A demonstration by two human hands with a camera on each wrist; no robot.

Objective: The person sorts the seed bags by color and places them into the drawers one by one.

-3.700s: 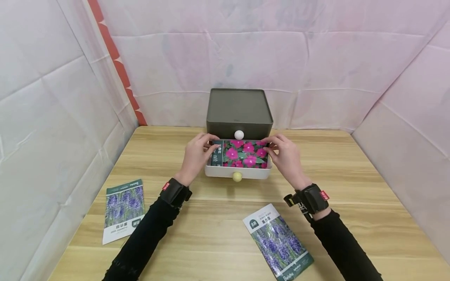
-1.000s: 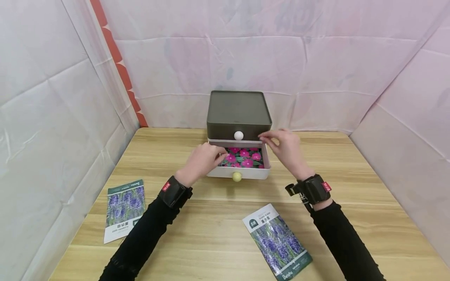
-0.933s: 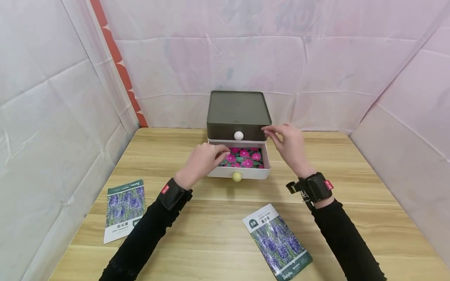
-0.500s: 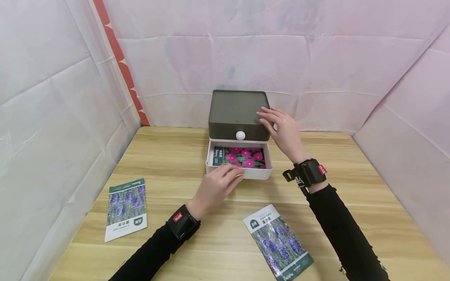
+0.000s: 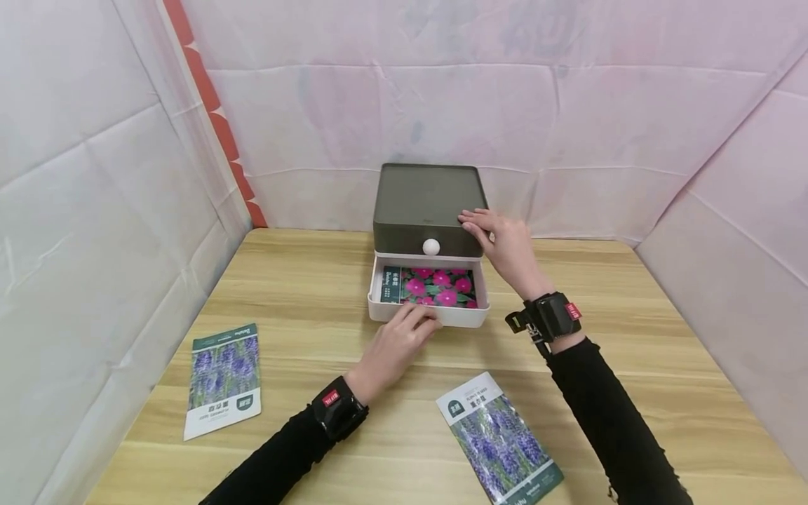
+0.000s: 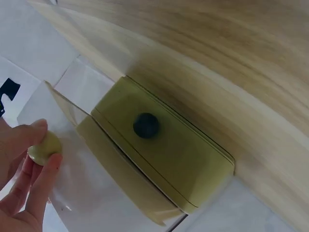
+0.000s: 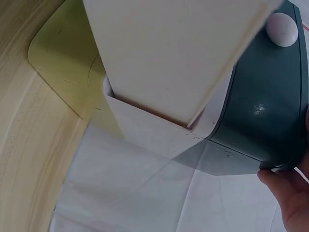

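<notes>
A: At frame centre in the head view, the white lower drawer is pulled out of the grey drawer box. One pink-flower seed packet is already lying flat inside it.

B: Hands?

A: The left hand is at the drawer front; in the left wrist view its fingers are pinched round the yellow knob. The right hand is laid on the box's top right corner, fingers fairly straight, nothing gripped. It looks like bracing.

B: What's left?

A: Two lavender seed packets are not yet stowed: one at lower left, one at lower centre-right, both flat on the wooden table, well apart from the drawer. Judged roughly one third done. The upper drawer, with its white knob, is closed.
</notes>
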